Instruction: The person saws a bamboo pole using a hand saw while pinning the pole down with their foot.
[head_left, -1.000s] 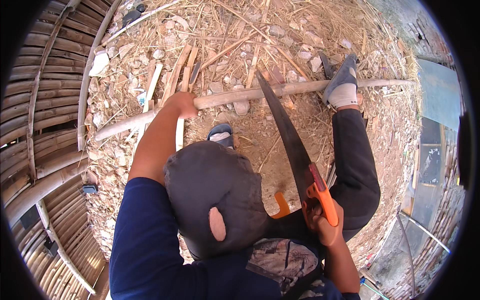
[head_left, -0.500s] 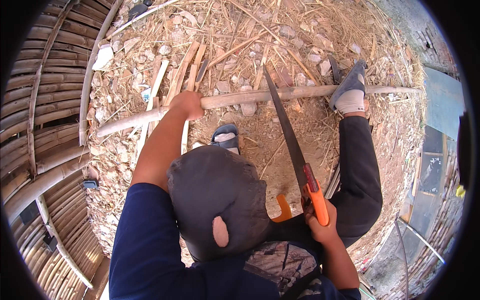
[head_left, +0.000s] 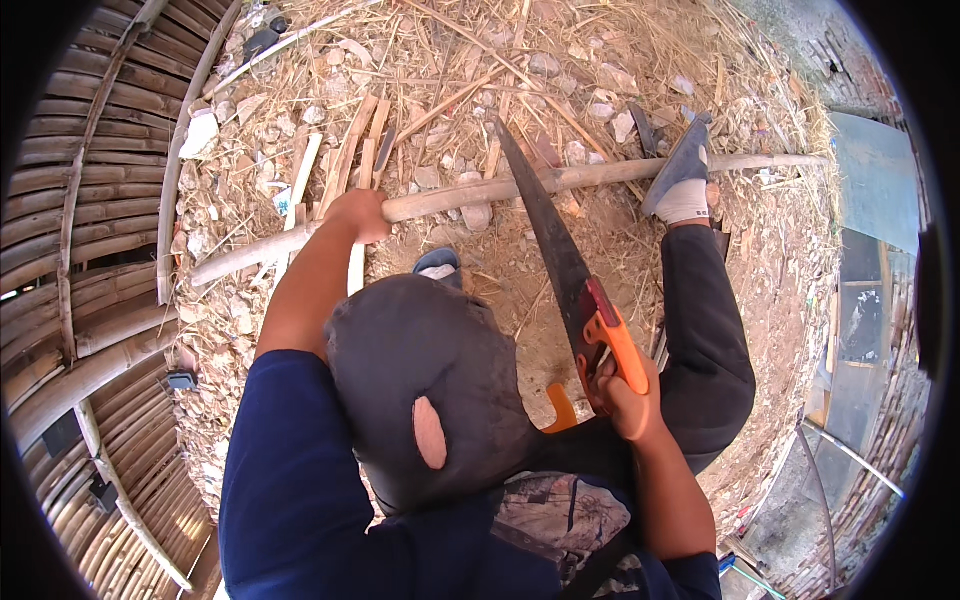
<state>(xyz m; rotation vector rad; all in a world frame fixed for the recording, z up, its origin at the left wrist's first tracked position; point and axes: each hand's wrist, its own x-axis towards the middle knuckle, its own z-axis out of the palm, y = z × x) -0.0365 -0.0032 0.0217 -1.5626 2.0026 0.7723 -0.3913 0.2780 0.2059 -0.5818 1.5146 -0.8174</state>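
Through the distant head camera I see the left hand (head_left: 360, 215), fingers closed around a long, slightly curved, pale wooden pole (head_left: 440, 200) running crosswise over stony, straw-strewn ground (head_left: 620, 60). The right hand (head_left: 627, 398) has its fingers wrapped around the orange handle of a handsaw (head_left: 550, 235) with a tapering dark metal blade. That blade crosses the pole's middle; I cannot tell whether they touch. Farther right, a foot in a blue-grey slipper (head_left: 680, 165) and white sock lies across the pole.

Saw (head_left: 548, 230) pushed forward, handle (head_left: 624, 347) nearer pole (head_left: 440, 203)
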